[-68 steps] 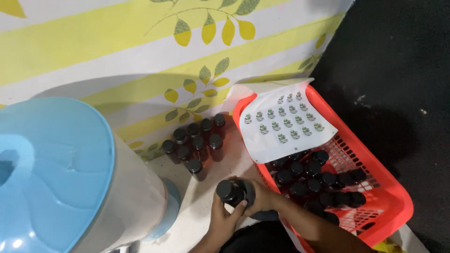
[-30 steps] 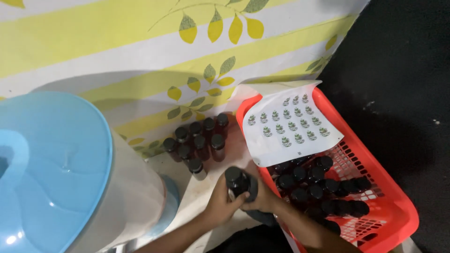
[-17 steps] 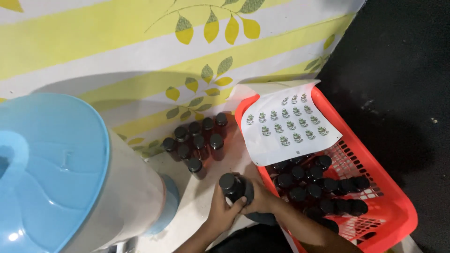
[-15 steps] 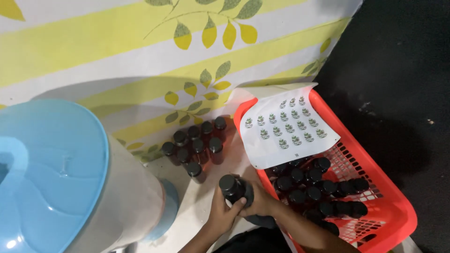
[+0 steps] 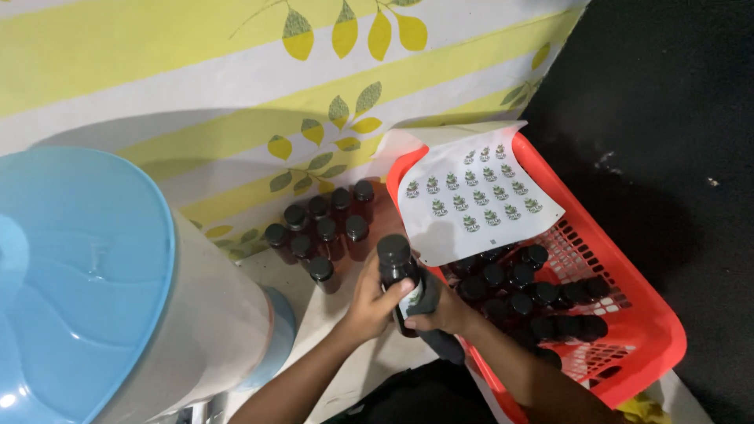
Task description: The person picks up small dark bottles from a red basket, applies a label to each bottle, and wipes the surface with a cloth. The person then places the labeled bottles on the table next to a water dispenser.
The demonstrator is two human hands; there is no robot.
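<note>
Both of my hands hold one small dark bottle (image 5: 398,271) with a black cap, upright, just left of the red basket. My left hand (image 5: 369,302) wraps its left side, thumb across a small sticker on the bottle's front. My right hand (image 5: 444,308) presses the bottle's right side. A white sheet of round stickers (image 5: 475,200) lies over the basket's far end. Several capped dark bottles (image 5: 534,302) fill the red basket (image 5: 640,314). Another cluster of the same bottles (image 5: 322,228) stands on the floor by the wall.
A large water dispenser with a light blue lid (image 5: 78,275) fills the lower left, close to my left arm. A wall (image 5: 236,94) with yellow stripes and leaf prints runs behind. Dark floor (image 5: 675,141) lies to the right of the basket.
The bottle has stayed between both hands the whole time, shifting only slightly. My left thumb now rests across the sticker on its front.
</note>
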